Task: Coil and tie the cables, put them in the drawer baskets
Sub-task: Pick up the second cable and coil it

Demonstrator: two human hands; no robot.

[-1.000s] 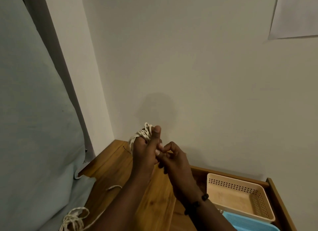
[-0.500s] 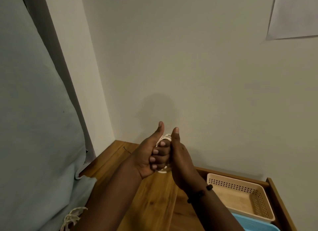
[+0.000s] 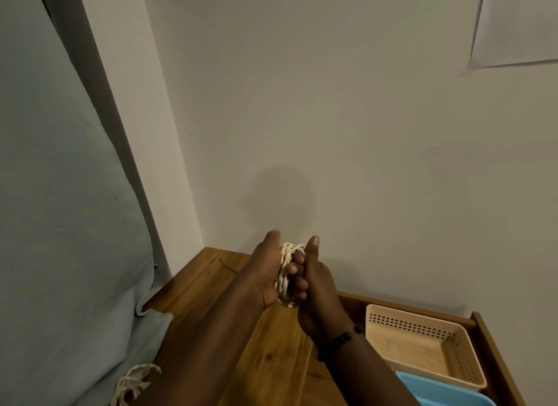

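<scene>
Both hands, left hand [image 3: 262, 280] and right hand [image 3: 317, 287], hold a closed grip on the coiled cream cable [image 3: 285, 274] above the wooden bench [image 3: 271, 345], thumbs up.

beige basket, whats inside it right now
The beige basket shows only its bare floor; no cable inside. Its near-left corner is hidden behind the right hand's wrist, so that part is unknown.

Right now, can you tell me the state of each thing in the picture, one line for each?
Left hand: closed on the coiled cord, thumb up.
Right hand: closed on the same coil, thumb up.
Coiled cord: bundled, held between both hands above the wooden top.
Second cord: loose, lying at the lower left.
Beige basket: in the drawer, empty.
Blue basket: in the drawer, mostly out of view.
Drawer: open.
</scene>
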